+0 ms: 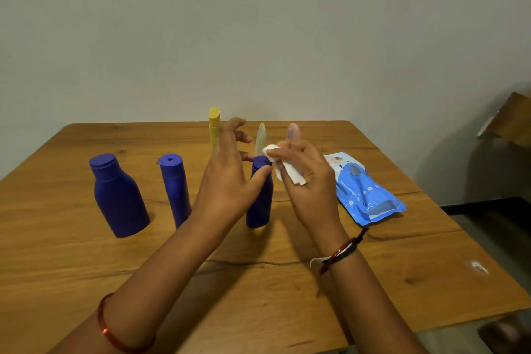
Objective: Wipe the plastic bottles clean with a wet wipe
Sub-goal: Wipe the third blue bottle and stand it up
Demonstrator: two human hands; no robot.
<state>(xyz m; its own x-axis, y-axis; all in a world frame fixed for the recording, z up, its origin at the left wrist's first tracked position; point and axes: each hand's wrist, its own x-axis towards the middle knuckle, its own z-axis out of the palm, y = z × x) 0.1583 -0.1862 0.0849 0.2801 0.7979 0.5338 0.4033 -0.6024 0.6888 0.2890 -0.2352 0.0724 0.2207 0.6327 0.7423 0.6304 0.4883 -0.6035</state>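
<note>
Nearest to us, our right hand (304, 178) pinches the folded wet wipe (284, 168) at the cap of the small blue bottle (260, 195), which stands at table centre. Our left hand (227, 172) is spread loose, its thumb touching the bottle, not gripping. We judge the wiping is only beginning; next the left hand must steady the bottle. At 9 o'clock stand two more blue bottles (119, 198). At 12 o'clock, the yellow bottle (214, 126) and two pale ones are half hidden behind our hands.

bare forearms, red bangles (107, 330)
</note>
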